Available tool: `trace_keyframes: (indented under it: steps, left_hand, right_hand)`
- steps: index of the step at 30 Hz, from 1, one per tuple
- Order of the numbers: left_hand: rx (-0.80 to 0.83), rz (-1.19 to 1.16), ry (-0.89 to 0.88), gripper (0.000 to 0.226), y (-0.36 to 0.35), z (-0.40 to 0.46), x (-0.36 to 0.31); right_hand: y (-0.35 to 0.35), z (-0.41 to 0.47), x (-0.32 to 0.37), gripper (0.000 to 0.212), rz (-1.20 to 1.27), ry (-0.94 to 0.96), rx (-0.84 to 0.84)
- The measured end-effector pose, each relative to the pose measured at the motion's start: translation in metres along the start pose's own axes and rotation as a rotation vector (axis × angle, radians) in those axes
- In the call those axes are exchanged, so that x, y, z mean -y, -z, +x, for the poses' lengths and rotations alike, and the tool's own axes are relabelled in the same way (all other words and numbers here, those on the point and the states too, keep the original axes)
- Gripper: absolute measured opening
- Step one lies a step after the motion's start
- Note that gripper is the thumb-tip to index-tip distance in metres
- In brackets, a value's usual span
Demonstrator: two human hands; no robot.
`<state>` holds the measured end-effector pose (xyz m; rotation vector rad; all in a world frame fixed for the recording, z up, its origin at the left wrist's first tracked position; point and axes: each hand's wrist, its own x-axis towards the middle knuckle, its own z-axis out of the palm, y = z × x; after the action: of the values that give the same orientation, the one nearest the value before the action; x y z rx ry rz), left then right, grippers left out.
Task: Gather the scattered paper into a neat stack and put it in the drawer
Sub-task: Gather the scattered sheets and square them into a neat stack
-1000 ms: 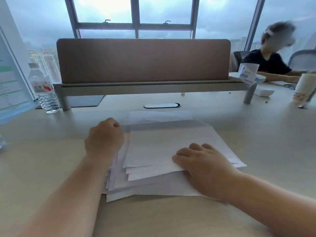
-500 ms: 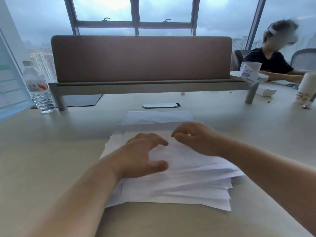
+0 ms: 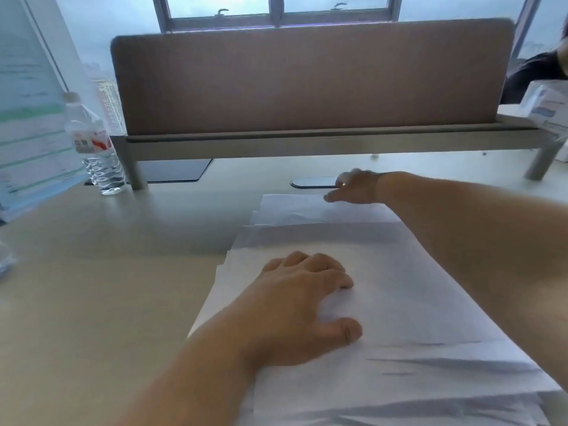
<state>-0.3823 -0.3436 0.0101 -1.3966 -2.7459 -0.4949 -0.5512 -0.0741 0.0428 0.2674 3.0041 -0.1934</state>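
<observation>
Paper [image 3: 399,302], loosely overlapped, spread from the near edge of the desk [image 3: 92,302] toward the middle, edges fanned and far from square. Left hand [image 3: 307,305] laid palm-down on the top sheet near the pile's left side, fingers lightly bent and pressing, thumb splayed toward the near edge; nothing pinched, only weight on the sheets. Right hand [image 3: 353,187] now stretched out past the pile to its far edge, beside the oval cable grommet [image 3: 313,182]; half a second ago hovering close over the middle of the pile next to the left. Blurred by motion, fingers seemingly extended over the far sheets [image 3: 307,207], no grasp apparent.

Judged from this: left hand switched from gathering to anchoring, right hand sent out to fetch the sheets lying farthest from the body. Gathering step only partly done. Far sheets offset from the main pile, near edges ragged, squaring not yet begun, drawer nowhere in view.

Risk in dragging the far sheets back: buckling or sliding under the top layer instead of over it.

Elsewhere: water bottle [image 3: 92,142] standing near the far left of the desk by the leg of the divider screen [image 3: 307,81], printed sheet [image 3: 30,103] propped at the left edge, another person's dark sleeve [image 3: 534,75] beyond the far right corner.
</observation>
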Motion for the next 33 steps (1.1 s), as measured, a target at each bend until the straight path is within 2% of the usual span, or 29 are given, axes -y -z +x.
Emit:
trace_keyframes:
  steps: [3,6,8,12,17,19,23,27,33]
  left_hand:
    - [-0.006,0.006,-0.007,0.063,-0.001,0.001,0.0]
    - [-0.003,0.009,-0.005,0.063,-0.001,0.0,0.0]
    - [-0.005,0.008,-0.009,0.062,0.0,-0.001,0.0]
    - [0.001,-0.002,-0.011,0.058,-0.001,-0.002,0.0]
    - [0.009,-0.019,-0.007,0.057,-0.002,-0.002,0.002]
    - [0.005,-0.023,-0.012,0.056,-0.002,-0.002,0.001]
    - [-0.002,-0.028,-0.017,0.056,-0.002,-0.004,0.001]
    - [-0.013,-0.018,-0.02,0.054,-0.001,-0.004,0.001]
    - [-0.015,-0.018,-0.017,0.053,-0.002,-0.003,0.001]
  right_hand:
    - [0.007,0.002,0.0,0.057,0.045,-0.014,0.045]
    - [0.01,-0.004,0.007,0.05,-0.003,-0.009,0.071]
    - [0.014,-0.011,0.013,0.051,-0.04,-0.02,0.091]
    - [0.028,-0.024,0.018,0.069,-0.03,-0.077,0.104]
    - [0.036,-0.036,0.022,0.07,-0.001,-0.103,0.216]
    - [0.036,-0.04,0.019,0.063,0.06,-0.118,0.255]
    - [0.036,-0.049,0.01,0.035,0.229,-0.153,0.26]
    - [0.035,-0.058,0.01,0.031,0.239,-0.067,0.192]
    - [0.043,-0.074,0.021,0.025,-0.064,0.114,-0.141]
